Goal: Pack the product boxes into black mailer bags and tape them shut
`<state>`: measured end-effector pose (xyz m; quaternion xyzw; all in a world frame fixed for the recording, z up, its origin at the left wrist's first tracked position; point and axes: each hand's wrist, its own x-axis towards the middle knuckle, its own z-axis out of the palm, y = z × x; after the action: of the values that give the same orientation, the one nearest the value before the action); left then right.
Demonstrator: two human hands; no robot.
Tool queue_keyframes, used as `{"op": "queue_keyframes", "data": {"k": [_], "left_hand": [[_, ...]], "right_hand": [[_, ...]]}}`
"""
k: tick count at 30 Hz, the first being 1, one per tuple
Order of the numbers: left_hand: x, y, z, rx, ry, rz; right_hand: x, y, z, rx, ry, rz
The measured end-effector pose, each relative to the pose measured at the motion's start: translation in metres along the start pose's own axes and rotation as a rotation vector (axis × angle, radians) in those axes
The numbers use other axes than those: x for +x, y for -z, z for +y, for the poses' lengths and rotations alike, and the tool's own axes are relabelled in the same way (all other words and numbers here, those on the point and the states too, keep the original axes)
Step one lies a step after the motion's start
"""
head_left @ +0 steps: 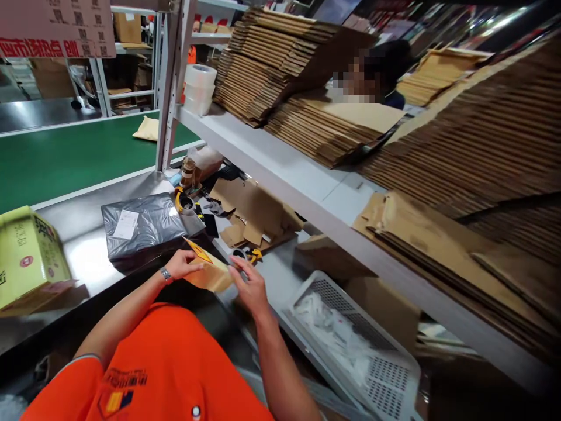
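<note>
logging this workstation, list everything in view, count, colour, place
envelope: one, tan, centre
parcel: one, black, left
carton: one, yellow, left
bench: one, silver, left
belt: one, green, left
pouch: one, cream, on belt
sign: one, pink, top left
shelf: one, white, right
tape rolls: three, whitish, on shelf
flat cartons: many, brown, on shelf
dispensers: two, yellow and black, centre
scraps: several, brown, centre
basket: one, grey, right
co-worker: one, dark top, right
shirt: one, orange, bottom
left hand: one, bare, holding envelope
right hand: one, bare, at envelope
</note>
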<state>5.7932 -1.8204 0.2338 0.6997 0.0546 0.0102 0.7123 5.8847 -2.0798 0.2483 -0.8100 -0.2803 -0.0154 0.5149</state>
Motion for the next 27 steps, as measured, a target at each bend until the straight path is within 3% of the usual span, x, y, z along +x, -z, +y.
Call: {"op": "queue_keyframes", "data": {"k": [2,5,8,12,15,18,23,27], "left_hand": [[-0.003,0.002,0.001,0.075,-0.06,-0.034],[-0.013,0.013,0.003,0.212,-0.153,-0.036],[-0.025,0.028,0.004,0.352,-0.217,-0.023],[-0.04,0.048,0.004,0.478,-0.161,-0.029],[-0.052,0.068,0.005,0.465,-0.09,-0.026],[-0.072,0.095,0.001,0.444,-0.01,0.024],[-0.129,0.141,-0.023,0.486,0.158,0.203],[-0.176,0.16,-0.046,0.519,0.223,0.246]], "right_hand": [[0.008,-0.03,-0.021,0.052,0.162,-0.188],[0.02,-0.061,-0.038,0.134,0.259,-0.259],[0.025,-0.076,-0.046,0.154,0.279,-0.265],[0.022,-0.093,-0.06,0.169,0.176,-0.332],[0.027,-0.113,-0.067,0.257,-0.106,-0.259],[0.053,-0.134,-0.064,0.374,-0.333,-0.162],[0.141,-0.16,-0.057,0.421,-0.435,-0.088],[0.193,-0.187,-0.064,0.313,-0.328,0.176]]}}
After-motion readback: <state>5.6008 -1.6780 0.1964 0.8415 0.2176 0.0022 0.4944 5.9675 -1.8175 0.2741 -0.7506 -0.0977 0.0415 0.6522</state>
